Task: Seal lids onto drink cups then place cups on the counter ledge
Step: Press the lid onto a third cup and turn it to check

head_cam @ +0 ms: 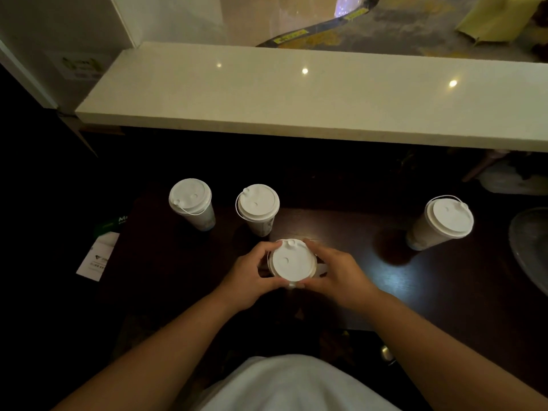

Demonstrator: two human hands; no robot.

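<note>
A white lid (292, 261) sits on a cup on the dark table (370, 280), straight in front of me. My left hand (250, 274) curls round the lid's left rim and my right hand (336, 269) round its right rim, thumbs at the near edge. The cup under the lid is mostly hidden. Three other lidded white cups stand upright: one at the far left (191, 203), one beside it (258, 207), one at the right (443, 222). The pale stone counter ledge (296, 96) runs across above the table and is bare.
A white card and a green packet (99, 256) lie off the table's left edge. A grey round dish (530, 244) shows at the right edge. Behind the ledge is a glass pane (326, 19) with yellow paper beyond.
</note>
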